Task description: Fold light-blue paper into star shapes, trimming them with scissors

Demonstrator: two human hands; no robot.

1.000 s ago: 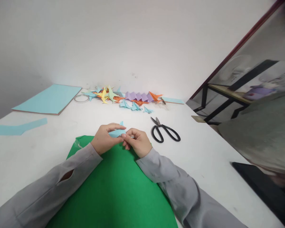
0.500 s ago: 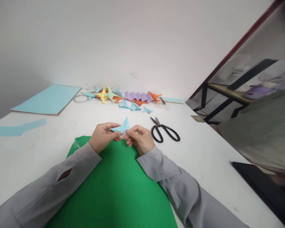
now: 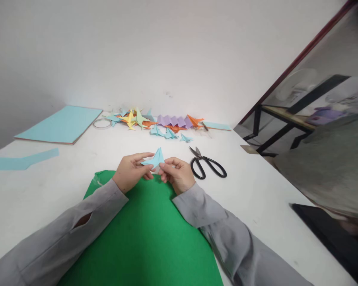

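Note:
A small light-blue folded paper piece (image 3: 154,159) with a pointed tip is held between both hands, just above the far edge of a green sheet (image 3: 143,238). My left hand (image 3: 130,171) pinches its left side with thumb and fingers. My right hand (image 3: 176,173) pinches its right lower edge. Both hands are closed on the paper.
Black scissors (image 3: 208,166) lie right of my hands on the white table (image 3: 47,186). Several folded paper figures (image 3: 155,123) in blue, orange, yellow and purple line the back wall, with a tape ring (image 3: 102,123), a light-blue sheet stack (image 3: 61,124) and a blue strip (image 3: 20,161). A person's grey clothing (image 3: 331,167) is at right.
The blue paper piece went from lying flat under my fingers to raised with its point up. Both hands shifted slightly away from me.

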